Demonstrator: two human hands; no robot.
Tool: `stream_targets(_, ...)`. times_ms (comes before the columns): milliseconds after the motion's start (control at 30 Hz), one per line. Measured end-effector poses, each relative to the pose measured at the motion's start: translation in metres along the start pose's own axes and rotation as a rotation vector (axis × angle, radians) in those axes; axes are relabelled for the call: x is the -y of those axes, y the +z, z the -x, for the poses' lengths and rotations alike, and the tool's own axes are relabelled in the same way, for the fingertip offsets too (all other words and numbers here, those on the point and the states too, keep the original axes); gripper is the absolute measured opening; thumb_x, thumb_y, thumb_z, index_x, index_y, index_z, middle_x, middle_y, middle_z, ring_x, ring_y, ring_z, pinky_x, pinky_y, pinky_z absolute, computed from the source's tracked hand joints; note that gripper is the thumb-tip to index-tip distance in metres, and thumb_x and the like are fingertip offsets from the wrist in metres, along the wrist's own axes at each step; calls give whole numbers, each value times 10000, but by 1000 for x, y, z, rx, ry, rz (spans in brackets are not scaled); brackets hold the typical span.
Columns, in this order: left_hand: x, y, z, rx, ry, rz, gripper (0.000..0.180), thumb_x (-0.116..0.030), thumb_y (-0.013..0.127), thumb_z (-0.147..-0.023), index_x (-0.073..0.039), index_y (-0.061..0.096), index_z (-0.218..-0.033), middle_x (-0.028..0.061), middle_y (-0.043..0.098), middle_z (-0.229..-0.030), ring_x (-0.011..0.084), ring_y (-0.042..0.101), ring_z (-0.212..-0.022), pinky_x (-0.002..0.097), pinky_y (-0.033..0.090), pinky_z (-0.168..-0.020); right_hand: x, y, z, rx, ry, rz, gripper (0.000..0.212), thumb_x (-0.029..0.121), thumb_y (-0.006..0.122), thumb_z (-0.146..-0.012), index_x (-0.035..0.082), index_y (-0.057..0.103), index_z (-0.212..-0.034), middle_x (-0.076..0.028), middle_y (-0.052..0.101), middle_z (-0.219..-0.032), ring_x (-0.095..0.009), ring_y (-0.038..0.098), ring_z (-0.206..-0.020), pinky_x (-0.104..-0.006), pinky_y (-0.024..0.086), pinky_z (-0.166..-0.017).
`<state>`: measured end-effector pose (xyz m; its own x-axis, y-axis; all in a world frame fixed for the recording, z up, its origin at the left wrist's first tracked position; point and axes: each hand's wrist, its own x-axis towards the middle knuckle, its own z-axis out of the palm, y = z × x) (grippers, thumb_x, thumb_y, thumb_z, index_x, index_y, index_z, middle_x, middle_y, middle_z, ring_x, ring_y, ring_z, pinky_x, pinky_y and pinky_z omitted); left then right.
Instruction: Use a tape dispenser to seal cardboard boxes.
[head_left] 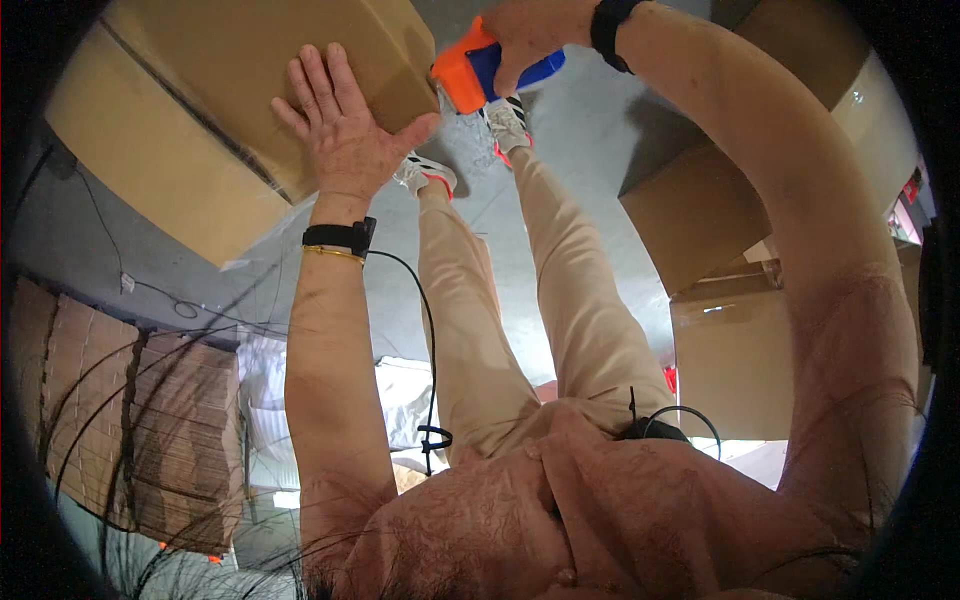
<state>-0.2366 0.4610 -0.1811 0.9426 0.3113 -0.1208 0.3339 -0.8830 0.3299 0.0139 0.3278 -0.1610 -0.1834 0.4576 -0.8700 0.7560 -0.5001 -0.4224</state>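
Left hand (348, 140) spread flat on a large brown cardboard carton (225, 60); right hand (540, 25) wrapped round an orange-and-blue plastic tool (462, 72) beside the carton's edge — probably a taping step, next calling for steady bracing.

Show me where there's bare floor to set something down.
Bare floor shows between the right trouser leg and the cardboard boxes at right. Crowded ahead: the left hand lies on a large box, near the right hand gripping an orange-and-blue tool.
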Motion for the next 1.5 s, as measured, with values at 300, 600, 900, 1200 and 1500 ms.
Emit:
stream_targets(300,-2,0,0,20,7,-3,1384,-862,684,-649,-22,122,-1596,268,133,-1644,466,79,-1532,755,59,-1129,2,-3,-1,-82,-111,64,551,519,768,-706,82,765,-1042,-168,753,-986,-348,717,-961,-430,544,-863)
stream_targets(600,0,-5,1,49,1,-43,1385,-880,654,-664,-18,103,-1597,265,107,-1652,457,44,-1539,741,62,-1143,33,-9,34,-103,-28,120,471,511,693,-759,118,776,-1004,-161,753,-950,-348,722,-914,-434,554,-808)
stream_targets(900,4,-4,3,55,-29,9,1391,-876,665,-635,-36,121,-1601,237,87,-1670,425,33,-1545,739,4,-1144,12,22,48,-157,157,178,404,501,611,-859,148,768,-974,-112,744,-880,-318,721,-841,-446,546,-716)
stream_targets(1200,4,-6,2,89,-27,-23,1375,-862,664,-668,-23,100,-1601,260,103,-1661,457,57,-1537,749,45,-1142,-39,40,61,-151,465,39,597,641,556,-910,75,727,-989,-161,726,-822,-326,725,-804,-449,553,-668)
stream_targets(1500,-17,-12,-1,57,-104,-27,1368,-844,687,-635,-55,139,-1610,227,161,-1664,417,113,-1547,756,79,-1136,102,-59,61,-904,-213,-474,568,516,724,-854,-41,658,-949,-231,665,-763,-375,684,-728,-434,527,-658)
